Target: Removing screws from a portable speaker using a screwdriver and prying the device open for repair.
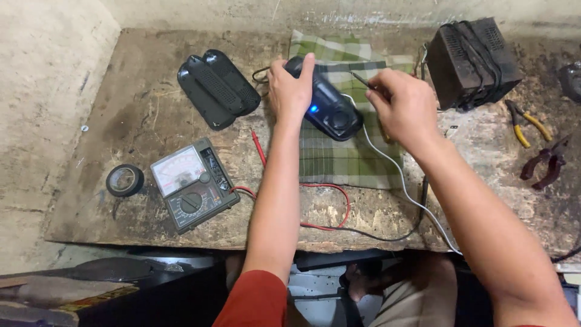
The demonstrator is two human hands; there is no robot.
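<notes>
1. Roll of black tape point(124, 180) lies flat at the left of the wooden desk point(139, 115).
2. Meter point(193, 184) with a dial face and round knob sits just right of the tape; red lead point(330, 206) and black lead point(387, 235) run from it across the desk front.
3. Two black grille covers point(219, 88) lie side by side at the back left, tilted, touching each other.
4. Left hand point(292, 91) grips the top end of the dark speaker point(330, 108), fingers curled over its far edge, thumb side near the covers.
5. Speaker lies slanted on a green checked cloth point(345, 157), centre of the desk; a small blue light glows on its body.
6. White cable point(399, 181) runs from the speaker down off the desk's front edge.
7. Right hand point(404, 108) is closed around a thin dark probe point(362, 79), tip pointing toward the speaker's upper right; can't tell if the tip touches.
8. Black box point(472, 60) with cords wrapped around it stands at the back right.
9. Yellow-handled pliers point(525, 124) and red-handled pliers point(544, 163) lie at the far right, near each other.
</notes>
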